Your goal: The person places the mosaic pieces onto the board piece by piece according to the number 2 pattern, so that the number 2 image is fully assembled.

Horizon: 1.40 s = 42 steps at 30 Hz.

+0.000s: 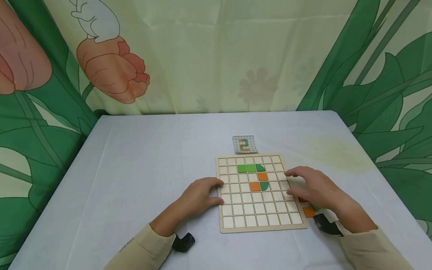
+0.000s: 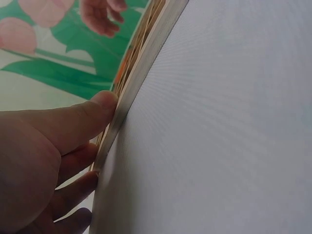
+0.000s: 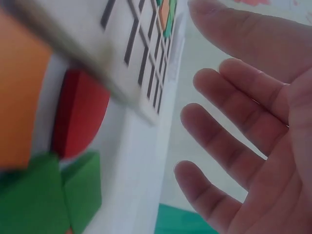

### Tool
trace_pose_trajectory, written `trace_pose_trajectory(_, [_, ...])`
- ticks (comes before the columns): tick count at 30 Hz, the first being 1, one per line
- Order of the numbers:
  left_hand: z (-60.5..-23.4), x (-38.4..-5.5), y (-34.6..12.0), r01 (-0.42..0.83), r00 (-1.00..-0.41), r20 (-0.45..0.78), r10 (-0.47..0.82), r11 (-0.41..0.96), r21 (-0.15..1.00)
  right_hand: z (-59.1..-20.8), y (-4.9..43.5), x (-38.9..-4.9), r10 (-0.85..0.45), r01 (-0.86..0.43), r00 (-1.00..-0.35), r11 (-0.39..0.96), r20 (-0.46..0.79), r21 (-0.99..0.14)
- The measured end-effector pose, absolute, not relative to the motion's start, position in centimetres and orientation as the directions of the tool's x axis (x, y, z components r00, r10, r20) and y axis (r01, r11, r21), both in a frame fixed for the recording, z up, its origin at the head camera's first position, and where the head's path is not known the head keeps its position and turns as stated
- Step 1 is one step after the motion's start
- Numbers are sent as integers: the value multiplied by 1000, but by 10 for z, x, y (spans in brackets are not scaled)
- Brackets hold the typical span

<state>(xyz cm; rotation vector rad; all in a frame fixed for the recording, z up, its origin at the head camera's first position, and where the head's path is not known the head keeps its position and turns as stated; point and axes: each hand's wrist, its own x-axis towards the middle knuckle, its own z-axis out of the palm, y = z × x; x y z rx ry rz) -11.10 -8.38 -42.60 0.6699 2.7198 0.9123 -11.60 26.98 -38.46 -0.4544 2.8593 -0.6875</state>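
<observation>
A square wooden grid board (image 1: 263,228) lies on the table. In its upper cells sit two light green squares (image 1: 246,168), two orange squares (image 1: 262,176) and two dark green rounded pieces (image 1: 264,186). My left hand (image 1: 199,197) touches the board's left edge, thumb and fingers spread along it; the left wrist view shows the thumb (image 2: 105,102) on the side of the frame. At the opposite edge hovers my right hand (image 1: 318,187), fingers apart and nothing held. Under it, beside the board, are a red rounded block (image 3: 83,114), an orange block (image 3: 19,92) and green blocks (image 3: 34,200).
Just behind the board lies a small pattern card (image 1: 245,144) printed with a grid and coloured shapes. A white cloth covers the table (image 1: 152,157). A printed curtain (image 1: 202,56) hangs along the table's back edge. Each wrist carries a black camera (image 1: 183,242).
</observation>
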Motion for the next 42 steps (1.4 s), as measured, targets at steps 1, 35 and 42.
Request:
trace_pose_trajectory(1, [-426,-111,-84,354,-878,-42,476,707,612,-385,272,-115,-326,-252,-942,848,-85,-467])
trace_pose_trajectory(35, [-426,-111,-83,353,-880,-47,473,716,602,-404,299,-114,-318,-248,-937,896,-144,-367])
trace_pose_trajectory(42, [-426,-112,-82,344,-882,-56,468,719,604,-405,295,-119,-290,-229,-949,905,-127,-358])
